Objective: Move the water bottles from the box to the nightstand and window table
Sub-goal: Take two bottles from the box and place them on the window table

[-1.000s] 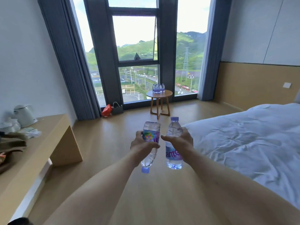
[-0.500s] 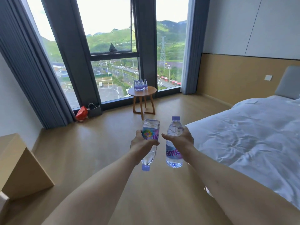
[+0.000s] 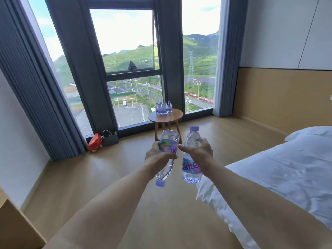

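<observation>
Hands mid-frame, I see both gripping: left hand [image 3: 158, 159] wraps an upside-down bottle [image 3: 168, 155], right hand [image 3: 198, 153] an upright bottle [image 3: 191, 159]. More bottles [image 3: 163, 109] on round table [image 3: 166, 116], upper center.

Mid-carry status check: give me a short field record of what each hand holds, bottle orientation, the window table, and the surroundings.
left hand: grips inverted bottle, cap pointing down
right hand: grips upright bottle, cap up
window table: round, wooden, ahead by the window
bottles on table: a cluster standing upright; exact count unclear
bed: white bedding, to the right
floor by window: red bag beside grey bag
box: not in view
nightstand: not in view
</observation>
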Action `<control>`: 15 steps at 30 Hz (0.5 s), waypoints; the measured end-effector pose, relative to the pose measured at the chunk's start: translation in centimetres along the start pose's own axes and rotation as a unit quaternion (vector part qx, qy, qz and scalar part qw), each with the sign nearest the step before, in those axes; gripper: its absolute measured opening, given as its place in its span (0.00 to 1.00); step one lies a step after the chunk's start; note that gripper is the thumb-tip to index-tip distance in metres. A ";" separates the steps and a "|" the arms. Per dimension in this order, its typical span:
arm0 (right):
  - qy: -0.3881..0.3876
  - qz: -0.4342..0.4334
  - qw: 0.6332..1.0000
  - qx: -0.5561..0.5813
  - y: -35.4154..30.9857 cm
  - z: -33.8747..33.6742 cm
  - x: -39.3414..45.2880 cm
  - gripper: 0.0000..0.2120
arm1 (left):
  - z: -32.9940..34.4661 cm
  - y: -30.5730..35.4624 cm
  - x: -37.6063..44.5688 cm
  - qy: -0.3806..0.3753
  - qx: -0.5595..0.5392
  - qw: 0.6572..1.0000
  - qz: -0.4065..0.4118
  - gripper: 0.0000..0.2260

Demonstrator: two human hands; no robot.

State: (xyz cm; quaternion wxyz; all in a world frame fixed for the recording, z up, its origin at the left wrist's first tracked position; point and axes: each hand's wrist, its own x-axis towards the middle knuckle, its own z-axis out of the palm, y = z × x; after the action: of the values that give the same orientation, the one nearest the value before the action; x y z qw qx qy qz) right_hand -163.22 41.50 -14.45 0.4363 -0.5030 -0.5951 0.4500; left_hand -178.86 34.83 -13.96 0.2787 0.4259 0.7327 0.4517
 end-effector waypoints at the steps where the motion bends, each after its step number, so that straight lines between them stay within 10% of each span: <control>1: -0.001 -0.003 1.000 0.001 -0.5 0.3 2.1 0.30 | 0.3 0.8 2.0 0.002 -0.005 1.000 0.002 0.28; 15: -0.003 0.046 0.998 -0.031 2.0 10.7 26.2 0.32 | 2.0 -2.3 28.3 -0.019 -0.044 0.999 -0.024 0.29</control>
State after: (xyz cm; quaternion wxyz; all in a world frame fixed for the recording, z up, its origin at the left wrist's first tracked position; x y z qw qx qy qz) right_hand -176.16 66.60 -16.98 0.3979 -0.5420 -0.5859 0.4523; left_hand -191.82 59.94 -17.55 0.3217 0.4038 0.7170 0.4684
